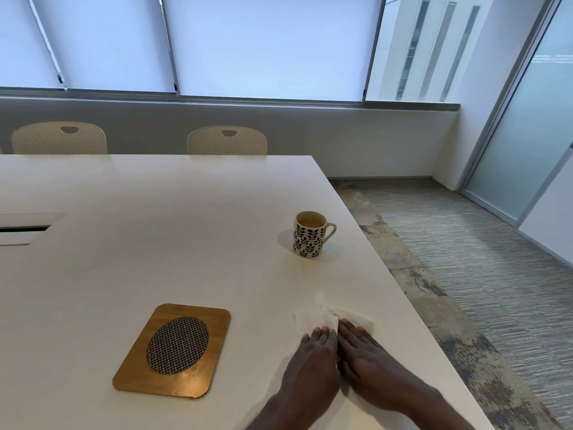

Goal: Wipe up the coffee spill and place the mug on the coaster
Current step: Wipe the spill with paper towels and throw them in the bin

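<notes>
Both grips spread flat, left hand & right hand pressing tissue on tabletop, mug upright near right edge, well apart from coaster: a wide wipe could knock it & spill more.

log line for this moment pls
step: wipe | left hand: flat on napkin | right hand: flat on napkin | mug: upright on table, off coaster
</notes>
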{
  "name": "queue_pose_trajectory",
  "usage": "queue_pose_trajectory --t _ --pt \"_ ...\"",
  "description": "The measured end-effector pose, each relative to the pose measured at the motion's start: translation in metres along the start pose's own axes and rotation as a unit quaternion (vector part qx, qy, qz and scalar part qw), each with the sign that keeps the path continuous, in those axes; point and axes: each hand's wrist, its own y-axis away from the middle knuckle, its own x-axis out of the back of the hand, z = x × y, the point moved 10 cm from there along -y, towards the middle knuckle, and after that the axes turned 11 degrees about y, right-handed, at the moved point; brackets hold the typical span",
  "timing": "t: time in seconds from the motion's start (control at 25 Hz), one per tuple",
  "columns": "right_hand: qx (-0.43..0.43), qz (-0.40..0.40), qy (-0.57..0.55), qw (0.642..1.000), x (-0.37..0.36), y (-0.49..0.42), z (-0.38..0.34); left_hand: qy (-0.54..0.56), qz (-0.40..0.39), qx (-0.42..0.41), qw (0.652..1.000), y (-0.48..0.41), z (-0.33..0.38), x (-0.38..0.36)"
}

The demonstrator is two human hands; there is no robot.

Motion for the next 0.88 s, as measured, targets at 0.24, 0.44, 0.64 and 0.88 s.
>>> queue_pose_trajectory --t 0.24,0.44,0.64,0.88 --pt "-0.012 -0.01 -0.068 0.998 -0.014 -0.015 0.034 0.063 0.053 -0.009 0.997 -0.018 0.003 0.014" --pt "-0.039 -0.009 -0.109 0.993 0.005 -0.048 0.042 0.053 0.117 0.045 0.991 -0.034 -0.027 0.037" --pt "-0.05 -0.009 -0.113 0.992 0.01 -0.077 0.021 -0.016 0.12 0.078 0.99 -0.038 -0.044 0.05" --pt "-0.067 0.124 -0.236 0.962 0.048 -0.081 0.015 0.098 0.167 0.056 0.979 -0.037 -0.029 0.07"
